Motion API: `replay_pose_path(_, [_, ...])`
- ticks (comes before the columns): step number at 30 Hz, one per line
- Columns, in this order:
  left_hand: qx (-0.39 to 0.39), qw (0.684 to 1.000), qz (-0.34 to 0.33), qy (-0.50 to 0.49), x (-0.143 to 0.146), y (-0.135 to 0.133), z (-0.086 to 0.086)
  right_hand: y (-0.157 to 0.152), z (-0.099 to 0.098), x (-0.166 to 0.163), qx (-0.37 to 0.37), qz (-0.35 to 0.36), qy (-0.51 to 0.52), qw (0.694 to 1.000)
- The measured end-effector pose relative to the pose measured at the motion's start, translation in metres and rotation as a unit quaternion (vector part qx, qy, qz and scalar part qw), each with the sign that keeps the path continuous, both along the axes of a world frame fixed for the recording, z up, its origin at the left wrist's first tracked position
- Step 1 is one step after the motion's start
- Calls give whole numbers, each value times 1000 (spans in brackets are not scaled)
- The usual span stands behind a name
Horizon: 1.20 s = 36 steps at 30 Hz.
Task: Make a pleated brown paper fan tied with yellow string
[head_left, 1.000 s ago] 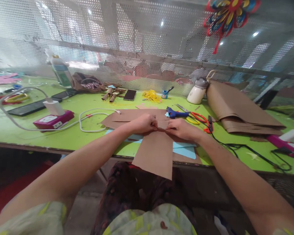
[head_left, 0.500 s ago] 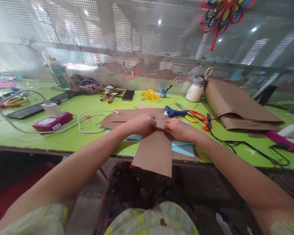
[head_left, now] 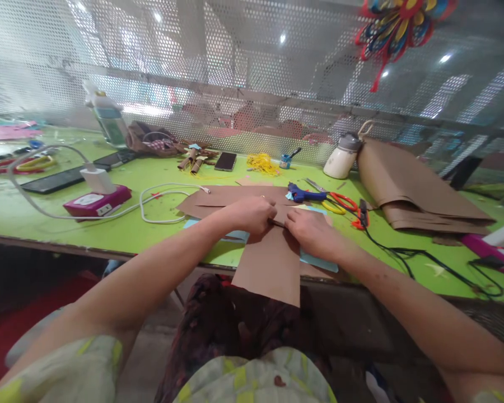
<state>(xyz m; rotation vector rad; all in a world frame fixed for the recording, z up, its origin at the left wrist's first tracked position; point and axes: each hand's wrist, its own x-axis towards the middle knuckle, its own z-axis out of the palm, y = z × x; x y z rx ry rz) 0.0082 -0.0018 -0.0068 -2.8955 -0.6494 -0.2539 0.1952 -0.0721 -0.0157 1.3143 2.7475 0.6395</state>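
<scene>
A long strip of brown paper [head_left: 266, 268] lies before me, its near end hanging over the table edge above my lap. My left hand [head_left: 252, 215] and my right hand [head_left: 308, 226] are closed on a narrow rolled or folded part at the strip's far end, a dark edge of it showing between them. Under and beyond the hands spreads more brown paper [head_left: 197, 204] on the green table [head_left: 159, 238]. Light blue paper pieces [head_left: 319, 261] stick out beneath on both sides. Just past my right hand rests a blue glue gun [head_left: 306, 193].
Orange-handled scissors [head_left: 340, 201] and a black cord lie to the right, near a stack of folded brown paper [head_left: 424, 184]. A white cable runs from a purple power strip [head_left: 96, 202] on the left. Behind are a phone [head_left: 225, 162], yellow strands [head_left: 262, 164] and a cream jug [head_left: 341, 157].
The view has shifted slightly, so the scene sits a little further right. My right hand has turned somewhat over the paper; both hands keep hold of it.
</scene>
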Motion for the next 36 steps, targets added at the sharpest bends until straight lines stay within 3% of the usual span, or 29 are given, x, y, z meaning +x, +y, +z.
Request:
replay_pose_path(6, [-96, 995, 23, 7, 4, 2, 15, 3, -7, -1, 57, 20, 50, 997])
replay_pose_path(10, [-221, 975, 23, -14, -2, -1, 25, 0, -4, -5, 87, 30, 77, 993])
replay_pose_path(16, [-351, 933, -8, -75, -15, 9, 21, 0, -2, -8, 69, 26, 149, 986])
replay_pose_path(19, [-410, 908, -11, -87, -18, 13, 18, 4, -2, -6, 31, 46, 243, 969])
replay_pose_path(22, [-420, 901, -6, -111, -19, 12, 19, 9, 0, -1, -55, 70, 392, 916])
replay_pose_path(25, [-415, 902, -19, -115, -18, 9, 22, 13, 2, 2, -199, 36, 540, 817])
replay_pose_path(28, [-404, 906, -36, -118, -17, 6, 25, 13, 1, 1, -325, -30, 602, 728])
replay_pose_path(32, [-375, 918, -34, -121, -14, 0, 26, 13, -2, -1, -399, -56, 634, 661])
replay_pose_path(36, [-360, 925, -30, -115, -12, -2, 26, 13, 0, -2, -424, -67, 672, 604])
